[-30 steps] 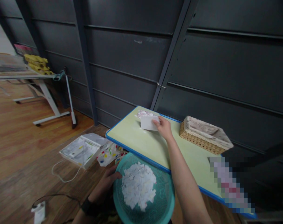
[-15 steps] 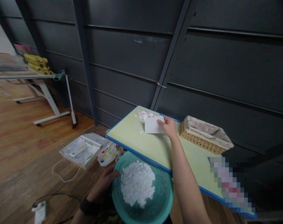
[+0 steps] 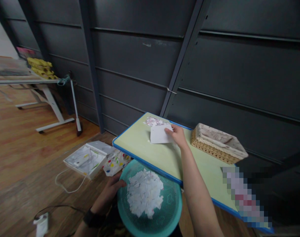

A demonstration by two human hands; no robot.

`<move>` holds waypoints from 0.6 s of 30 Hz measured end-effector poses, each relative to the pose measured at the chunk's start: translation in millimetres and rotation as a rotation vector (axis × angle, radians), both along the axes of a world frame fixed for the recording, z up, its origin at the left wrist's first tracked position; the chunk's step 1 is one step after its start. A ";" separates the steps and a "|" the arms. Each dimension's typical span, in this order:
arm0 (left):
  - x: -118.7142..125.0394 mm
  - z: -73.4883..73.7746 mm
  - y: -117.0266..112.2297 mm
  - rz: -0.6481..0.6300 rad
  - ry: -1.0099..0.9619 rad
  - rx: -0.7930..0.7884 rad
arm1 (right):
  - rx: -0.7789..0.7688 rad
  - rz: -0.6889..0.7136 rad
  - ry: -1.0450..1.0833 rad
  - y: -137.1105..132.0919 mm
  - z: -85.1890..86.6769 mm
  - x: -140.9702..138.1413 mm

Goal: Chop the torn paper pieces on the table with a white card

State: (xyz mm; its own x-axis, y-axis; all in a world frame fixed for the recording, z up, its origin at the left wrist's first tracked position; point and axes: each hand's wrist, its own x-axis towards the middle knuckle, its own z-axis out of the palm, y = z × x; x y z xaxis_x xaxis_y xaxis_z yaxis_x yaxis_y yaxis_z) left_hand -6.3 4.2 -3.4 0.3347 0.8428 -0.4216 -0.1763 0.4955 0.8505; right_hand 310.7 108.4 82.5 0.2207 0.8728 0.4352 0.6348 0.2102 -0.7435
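Observation:
My left hand grips the left rim of a teal mesh basket, thumb over the edge. A heap of torn white paper scraps lies inside it. Over the pale green table with a blue edge, my right hand pinches a white card by its right side. Behind the card is a small pile of paper scraps on the tabletop, partly covered by it.
A woven basket with a cloth lining stands at the table's right. On the floor at left are an open white box, a patterned plastic bag and a power strip. A dark panelled wall rises behind.
My right hand has shifted slightly left and toward me with the white card. The teal basket has moved very slightly left in my left hand.

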 end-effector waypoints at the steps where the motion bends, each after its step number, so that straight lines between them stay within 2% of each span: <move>1: 0.1 -0.7 0.3 0.000 -0.002 0.002 | -0.004 0.031 0.035 0.5 -0.6 -1.1; 6: -0.4 -4.5 2.7 0.011 0.024 -0.031 | 0.036 0.046 0.169 3.4 -3.9 -5.0; 10: -1.2 -7.0 4.3 0.014 0.010 -0.010 | 0.049 0.051 0.104 5.7 -6.4 -5.1; 13: -1.8 -7.1 5.1 0.036 0.004 0.008 | 0.004 0.031 0.082 5.7 -6.5 -0.5; 18: -0.4 -1.3 3.9 0.079 0.036 0.015 | -0.149 0.059 0.180 0.0 -3.2 7.0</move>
State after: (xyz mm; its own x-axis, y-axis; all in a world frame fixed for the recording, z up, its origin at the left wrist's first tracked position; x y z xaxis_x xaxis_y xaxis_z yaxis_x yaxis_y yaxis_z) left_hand -6.7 8.0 -4.7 0.2517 0.8723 -0.4193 -0.1836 0.4684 0.8642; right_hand 317.7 108.5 79.3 0.2300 0.9382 0.2586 0.4791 0.1222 -0.8692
